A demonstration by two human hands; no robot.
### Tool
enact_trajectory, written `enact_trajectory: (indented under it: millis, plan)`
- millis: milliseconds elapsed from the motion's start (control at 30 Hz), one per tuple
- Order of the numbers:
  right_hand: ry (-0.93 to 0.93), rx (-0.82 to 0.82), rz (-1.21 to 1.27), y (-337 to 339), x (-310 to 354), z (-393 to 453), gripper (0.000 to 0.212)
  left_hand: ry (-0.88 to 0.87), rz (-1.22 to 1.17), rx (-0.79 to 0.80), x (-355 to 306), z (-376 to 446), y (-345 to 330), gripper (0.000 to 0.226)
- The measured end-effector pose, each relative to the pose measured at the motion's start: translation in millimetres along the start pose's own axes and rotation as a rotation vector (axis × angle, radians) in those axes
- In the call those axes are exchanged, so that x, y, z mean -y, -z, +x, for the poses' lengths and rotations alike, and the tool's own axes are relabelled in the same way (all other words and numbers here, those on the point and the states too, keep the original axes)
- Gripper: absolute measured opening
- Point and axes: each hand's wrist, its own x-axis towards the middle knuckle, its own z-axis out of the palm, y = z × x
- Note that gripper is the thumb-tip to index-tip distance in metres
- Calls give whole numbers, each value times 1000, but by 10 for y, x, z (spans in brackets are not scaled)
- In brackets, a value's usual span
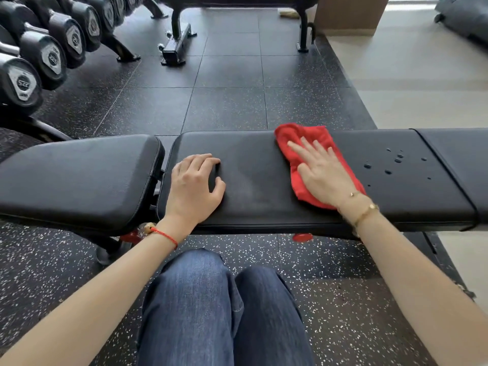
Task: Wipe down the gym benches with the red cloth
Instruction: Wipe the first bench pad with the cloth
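Black rubber floor tiles (227, 101) flecked with white cover most of the room, meeting pale flooring (412, 75) at right. A dumbbell rack (52, 46) lines the left; daylight brightens the far right corner.

I'm looking at a gym. Dumbbells (39, 48) on a rack, padded bench (264, 165), another bench (179, 40) behind. Speckled rubber floor (227, 101).

right hand (323, 173) flat on red cloth (303, 151) | left hand (195, 184) on bench (253, 165)
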Motion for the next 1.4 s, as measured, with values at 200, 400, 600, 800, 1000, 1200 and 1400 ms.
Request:
enact_trajectory:
  millis: [200, 400, 600, 800, 1000, 1200, 1400]
  plan:
    - [84, 16, -52, -173, 657, 295, 56, 6, 9, 3, -14, 1, 2, 39]
    - [302, 12, 1, -218, 703, -476, 60, -2, 7, -1, 5, 0, -12, 41]
    - [10, -2, -13, 11, 0, 28, 55, -10, 10, -12, -2, -5, -17, 38]
    - [61, 2, -50, -153, 598, 355, 55, 0, 7, -3, -16, -6, -1, 39]
    - [274, -3, 34, -192, 584, -259, 58, -6, 3, 7, 4, -12, -4, 39]
    - [43, 46, 10, 1, 195, 256, 54, -12, 13, 17, -9, -15, -3, 40]
    - [105, 44, 11, -153, 673, 211, 55, -13, 22, 13, -41, -13, 22, 42]
